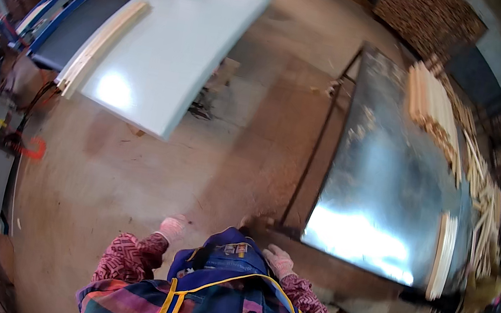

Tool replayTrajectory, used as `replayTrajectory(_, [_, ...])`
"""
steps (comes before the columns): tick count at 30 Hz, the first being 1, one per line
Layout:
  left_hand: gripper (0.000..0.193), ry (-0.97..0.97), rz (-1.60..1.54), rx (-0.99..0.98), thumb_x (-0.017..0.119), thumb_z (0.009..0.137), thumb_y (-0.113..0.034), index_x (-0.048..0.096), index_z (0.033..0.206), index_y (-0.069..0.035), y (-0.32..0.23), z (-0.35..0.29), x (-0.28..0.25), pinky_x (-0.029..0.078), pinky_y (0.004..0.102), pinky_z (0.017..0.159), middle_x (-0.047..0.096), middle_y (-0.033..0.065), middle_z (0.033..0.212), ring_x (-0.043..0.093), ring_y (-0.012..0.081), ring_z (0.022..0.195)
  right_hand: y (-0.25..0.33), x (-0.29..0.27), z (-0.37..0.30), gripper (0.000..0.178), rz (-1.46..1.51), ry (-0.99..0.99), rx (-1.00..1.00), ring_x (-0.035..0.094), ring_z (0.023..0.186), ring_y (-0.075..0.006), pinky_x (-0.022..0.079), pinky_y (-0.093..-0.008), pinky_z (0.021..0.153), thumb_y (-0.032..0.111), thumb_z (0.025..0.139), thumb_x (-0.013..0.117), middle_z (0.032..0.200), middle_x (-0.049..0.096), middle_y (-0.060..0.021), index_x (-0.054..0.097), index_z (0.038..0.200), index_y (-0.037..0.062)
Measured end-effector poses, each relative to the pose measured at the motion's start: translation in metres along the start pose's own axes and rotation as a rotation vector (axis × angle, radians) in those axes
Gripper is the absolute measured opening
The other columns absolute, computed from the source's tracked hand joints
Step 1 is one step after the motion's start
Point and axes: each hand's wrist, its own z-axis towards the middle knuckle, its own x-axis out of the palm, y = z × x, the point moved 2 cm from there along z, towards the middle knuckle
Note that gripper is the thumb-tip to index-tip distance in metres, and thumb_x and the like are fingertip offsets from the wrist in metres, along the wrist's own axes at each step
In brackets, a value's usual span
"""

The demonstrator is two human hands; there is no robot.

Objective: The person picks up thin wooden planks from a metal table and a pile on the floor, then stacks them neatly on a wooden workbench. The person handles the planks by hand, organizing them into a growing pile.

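Observation:
My left hand [173, 228], in a pale knitted glove, hangs over the brown floor to the left of my blue apron [224, 255]. Its fingers are loose, and nothing shows in them. On the apron's other side is my right hand [279, 261], gloved the same way, with fingers slightly apart and no object in it. That hand is nearest to the close corner of a dark metal-topped table [386, 179]. Both forearms wear patterned red sleeves.
A large white-topped table [170, 43] stands ahead left, with long wooden strips [103, 49] along its left side. Blue-framed machinery [53, 30] runs beyond it. Wooden strips [431, 107] and a pale bundle [443, 255] lie on the dark table. Stacked wood [426, 20] stands behind.

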Motion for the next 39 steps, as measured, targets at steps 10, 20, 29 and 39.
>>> replayTrajectory(10, [0.062, -0.016, 0.003, 0.216, 0.052, 0.091, -0.049, 0.046, 0.142, -0.014, -0.185, 0.202, -0.212, 0.045, 0.0446, 0.102, 0.058, 0.0169, 0.134, 0.056, 0.0355, 0.122, 0.078, -0.152, 0.236, 0.037, -0.273, 0.061, -0.280, 0.062, 0.110, -0.0352, 0.050, -0.0416, 0.092, 0.037, 0.087, 0.063, 0.117, 0.064, -0.0140, 0.063, 0.117, 0.0137])
replayTrajectory(20, [0.067, -0.043, -0.035, 0.111, 0.056, 0.089, -0.051, 0.045, 0.144, -0.013, -0.203, 0.398, -0.395, 0.045, 0.0433, 0.104, 0.058, 0.0167, 0.136, 0.056, 0.0335, 0.124, 0.257, -0.364, 0.497, 0.052, 0.125, -0.125, -0.251, 0.061, 0.115, -0.0354, 0.047, -0.0395, 0.098, 0.045, 0.087, 0.063, 0.122, 0.066, -0.0191, 0.063, 0.128, 0.0128])
replayTrajectory(29, [0.042, -0.302, -0.170, 0.694, 0.061, 0.090, -0.040, 0.063, 0.125, -0.016, -0.327, 0.615, -0.571, 0.051, 0.0375, 0.095, 0.068, 0.0089, 0.117, 0.062, 0.0265, 0.112, 0.218, -0.462, 0.684, 0.051, -0.057, -0.005, 0.007, 0.057, 0.121, -0.0322, 0.046, -0.0387, 0.100, 0.044, 0.088, 0.063, 0.130, 0.062, -0.0143, 0.062, 0.130, 0.0153])
replayTrajectory(39, [0.026, 0.058, -0.254, 1.617, 0.059, 0.089, -0.032, 0.068, 0.107, -0.016, -0.572, 0.747, -0.792, 0.055, 0.0381, 0.086, 0.070, 0.0064, 0.103, 0.066, 0.0273, 0.100, 0.132, -0.585, 0.713, 0.034, -0.013, -0.210, -0.080, 0.060, 0.111, -0.0325, 0.051, -0.0421, 0.090, 0.020, 0.083, 0.062, 0.122, 0.061, -0.0123, 0.065, 0.117, 0.0182])
